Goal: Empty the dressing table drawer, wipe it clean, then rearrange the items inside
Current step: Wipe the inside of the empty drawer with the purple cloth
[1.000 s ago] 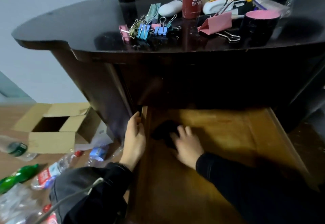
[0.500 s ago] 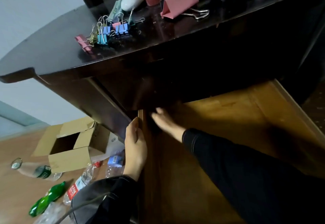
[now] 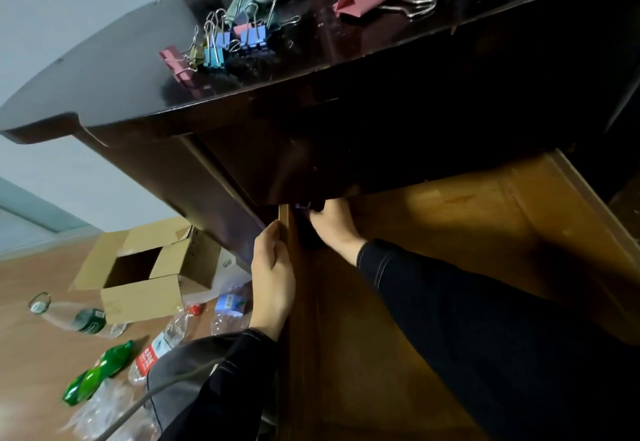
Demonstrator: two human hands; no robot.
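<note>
Moved: right hand [image 3: 332, 224], a second ago mid-floor of the drawer [image 3: 450, 232], now deep in its far left corner under the dressing table [image 3: 381, 101] top; fingers lost in shadow, flat or clutching cannot be told. Drawer: pulled out, bare wood right of that hand, left wall gripped by the left hand [image 3: 273, 277] just nearer; apparent dark cloth [image 3: 306, 232] between the hands. Step, judged: wiping corners; next calls for a sweep along the rear edge, then returning the binder clips [image 3: 239, 38] from above.
</note>
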